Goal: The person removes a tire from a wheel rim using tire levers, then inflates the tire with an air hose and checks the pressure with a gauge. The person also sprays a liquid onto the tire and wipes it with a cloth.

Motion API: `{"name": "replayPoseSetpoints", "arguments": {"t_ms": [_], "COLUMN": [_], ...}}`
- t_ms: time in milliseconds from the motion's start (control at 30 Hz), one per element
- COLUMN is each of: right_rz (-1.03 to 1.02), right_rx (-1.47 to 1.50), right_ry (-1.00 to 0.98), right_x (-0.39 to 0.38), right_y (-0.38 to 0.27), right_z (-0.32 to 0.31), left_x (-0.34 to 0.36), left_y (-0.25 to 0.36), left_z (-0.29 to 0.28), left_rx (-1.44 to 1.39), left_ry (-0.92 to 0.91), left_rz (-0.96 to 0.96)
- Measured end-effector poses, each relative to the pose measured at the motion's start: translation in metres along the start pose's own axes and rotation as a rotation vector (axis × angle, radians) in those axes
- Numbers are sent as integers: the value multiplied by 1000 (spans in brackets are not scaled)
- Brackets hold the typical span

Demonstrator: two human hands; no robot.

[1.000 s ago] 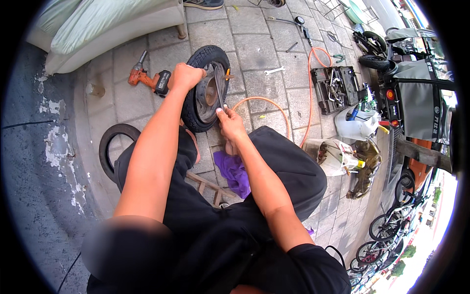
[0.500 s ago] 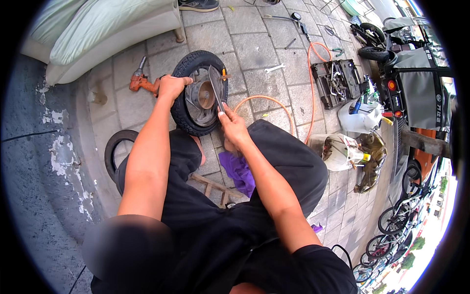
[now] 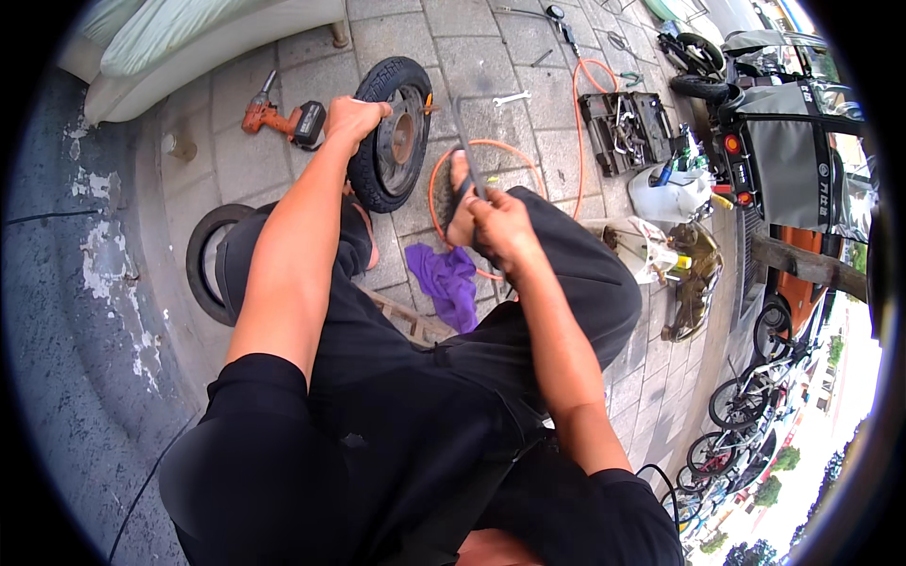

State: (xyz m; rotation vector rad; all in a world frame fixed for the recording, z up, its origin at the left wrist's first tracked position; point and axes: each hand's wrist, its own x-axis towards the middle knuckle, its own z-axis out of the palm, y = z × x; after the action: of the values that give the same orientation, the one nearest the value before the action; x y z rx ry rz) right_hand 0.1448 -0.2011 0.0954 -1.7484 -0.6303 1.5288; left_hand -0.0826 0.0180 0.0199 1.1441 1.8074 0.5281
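Note:
A small wheel with a black tyre point(image 3: 376, 191) stands tilted on the paving in front of me, its metal hub point(image 3: 402, 138) turned to the right. My left hand point(image 3: 355, 121) grips the tyre at its left upper side. In my right hand point(image 3: 502, 226) is a long, slim metal tyre lever point(image 3: 467, 134), held apart from the wheel and pointing away from me. A small orange piece point(image 3: 428, 103) sits at the wheel's right rim. Below the wheel a purple cloth point(image 3: 444, 288) lies crumpled between my feet.
An orange cordless impact wrench point(image 3: 274, 119) lies left of the wheel, a loose tyre point(image 3: 200, 274) beside my left knee. To the right are a spanner point(image 3: 512, 98), an orange air hose point(image 3: 578, 151), an open toolbox point(image 3: 604, 156) and a white bucket point(image 3: 665, 200). A pale sofa point(image 3: 226, 57) stands far left.
My right hand has drawn the tyre lever away from the wheel, toward the right. The wheel has turned more edge-on, with my left hand still on its tyre. The view has shifted slightly.

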Motion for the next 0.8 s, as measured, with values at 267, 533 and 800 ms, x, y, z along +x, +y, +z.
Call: {"name": "replayPoseSetpoints", "arguments": {"t_ms": [267, 533, 800], "right_rz": [19, -5, 258], "right_rx": [162, -28, -305], "right_ry": [60, 103, -50], "right_x": [-76, -60, -54], "right_y": [12, 21, 53], "right_z": [-57, -67, -2], "left_x": [5, -72, -89], "left_y": [-161, -244, -301], "left_z": [18, 155, 195], "left_rx": [-727, -1354, -760], "left_ry": [182, -42, -336], "left_rz": [-289, -644, -928]}}
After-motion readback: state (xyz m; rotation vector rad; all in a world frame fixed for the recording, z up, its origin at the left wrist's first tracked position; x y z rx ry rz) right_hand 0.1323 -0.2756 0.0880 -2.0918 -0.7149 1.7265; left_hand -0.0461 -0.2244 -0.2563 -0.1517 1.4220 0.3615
